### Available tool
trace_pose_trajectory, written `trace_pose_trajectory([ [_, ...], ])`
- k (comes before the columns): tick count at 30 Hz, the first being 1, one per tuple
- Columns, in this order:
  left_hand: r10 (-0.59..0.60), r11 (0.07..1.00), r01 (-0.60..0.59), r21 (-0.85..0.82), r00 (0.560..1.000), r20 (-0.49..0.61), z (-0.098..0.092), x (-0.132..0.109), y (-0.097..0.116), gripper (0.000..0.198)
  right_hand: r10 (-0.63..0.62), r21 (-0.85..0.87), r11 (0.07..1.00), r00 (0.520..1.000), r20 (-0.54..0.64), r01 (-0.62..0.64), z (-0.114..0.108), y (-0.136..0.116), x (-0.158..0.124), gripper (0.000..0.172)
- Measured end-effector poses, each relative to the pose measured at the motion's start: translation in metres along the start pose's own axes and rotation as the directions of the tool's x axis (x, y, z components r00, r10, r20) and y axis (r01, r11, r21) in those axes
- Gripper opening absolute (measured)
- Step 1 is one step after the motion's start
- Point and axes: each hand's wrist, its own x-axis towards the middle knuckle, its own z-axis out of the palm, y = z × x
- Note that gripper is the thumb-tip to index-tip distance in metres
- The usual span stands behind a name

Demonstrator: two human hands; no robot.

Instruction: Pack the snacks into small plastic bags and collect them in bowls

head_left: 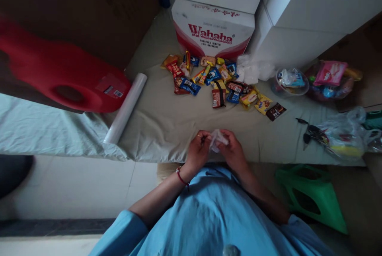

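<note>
Our light-blue shirt point(221, 212) fills the near middle, and just past it our hands meet above the near edge of a table spread with wrinkled grey-green cloth point(161, 116). Our left hand point(197, 149), with a red bracelet point(182, 178) at its wrist, and our right hand point(235, 153) have their fingers bent nearly closed, pinching a crumpled piece of thin whitish plastic point(213, 141) between them. Far of it, wrapped snacks point(219, 97) lie scattered before a Wahaha purified water carton point(211, 35). To the left, a plastic film roll point(127, 106) lies beside a red plastic container point(101, 73) with a handle hole; a brown cardboard box point(80, 17) stands beyond. To the right we see a round clear tub point(274, 88) of wrapped items and, nearer, a knotted clear plastic bag point(347, 128). Below the table edge, pale floor tiles point(89, 188) show at left and a green plastic stool point(328, 204) at right.
</note>
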Motion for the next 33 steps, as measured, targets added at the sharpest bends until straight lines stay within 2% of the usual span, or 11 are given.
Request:
trace_pose_trajectory([
  [4,-0.081,0.986,0.055,-0.157,0.983,-0.166,-0.008,0.011,-0.001,0.023,0.047,0.039,0.998,0.996,-0.080,-0.044,-0.015,0.001,0.012,0.035],
  [6,-0.122,0.972,0.080,-0.219,0.975,-0.186,-0.013,0.016,-0.002,0.024,0.065,0.058,0.996,0.996,-0.053,-0.062,-0.024,0.002,0.015,0.034],
  [9,-0.109,0.980,0.074,-0.184,0.976,-0.188,-0.019,0.018,-0.002,0.025,0.094,0.059,0.994,0.996,-0.002,-0.094,-0.033,0.002,0.016,0.035],
  [13,-0.072,0.990,0.045,-0.137,0.976,-0.206,-0.019,0.015,0.001,0.027,0.109,0.051,0.993,0.992,-0.067,-0.106,-0.035,0.003,0.014,0.042],
  [15,-0.042,0.993,0.019,-0.118,0.980,-0.195,-0.016,0.012,0.003,0.028,0.116,0.100,0.988,0.993,-0.018,-0.114,-0.033,0.004,0.013,0.052],
  [17,-0.020,0.994,0.003,-0.110,0.988,-0.156,-0.013,0.008,0.004,0.028,0.091,0.089,0.991,0.990,0.109,-0.101,-0.027,0.005,0.012,0.057],
  [20,-0.027,0.987,0.014,-0.157,0.996,-0.083,-0.010,0.004,0.006,0.027,0.048,-0.067,0.997,0.979,0.199,-0.036,-0.016,0.007,0.014,0.044],
  [22,-0.036,0.981,0.022,-0.195,0.997,-0.071,-0.013,0.005,0.007,0.026,0.007,-0.111,0.994,0.992,0.124,0.007,-0.013,0.007,0.018,0.031],
  [25,-0.067,0.978,0.035,-0.207,0.987,-0.147,-0.026,0.011,0.006,0.024,-0.032,-0.027,0.999,0.999,-0.037,0.031,-0.023,0.005,0.025,0.026],
  [29,-0.082,0.988,0.040,-0.149,0.955,-0.286,-0.051,0.024,-0.002,0.022,0.034,0.092,0.996,0.975,-0.219,-0.014,-0.056,-0.002,0.032,0.031],
  [33,0.003,0.999,-0.015,-0.030,0.928,-0.372,-0.070,0.032,-0.017,0.024,0.098,0.049,0.995,0.953,-0.288,-0.087,-0.086,-0.008,0.032,0.038],
])
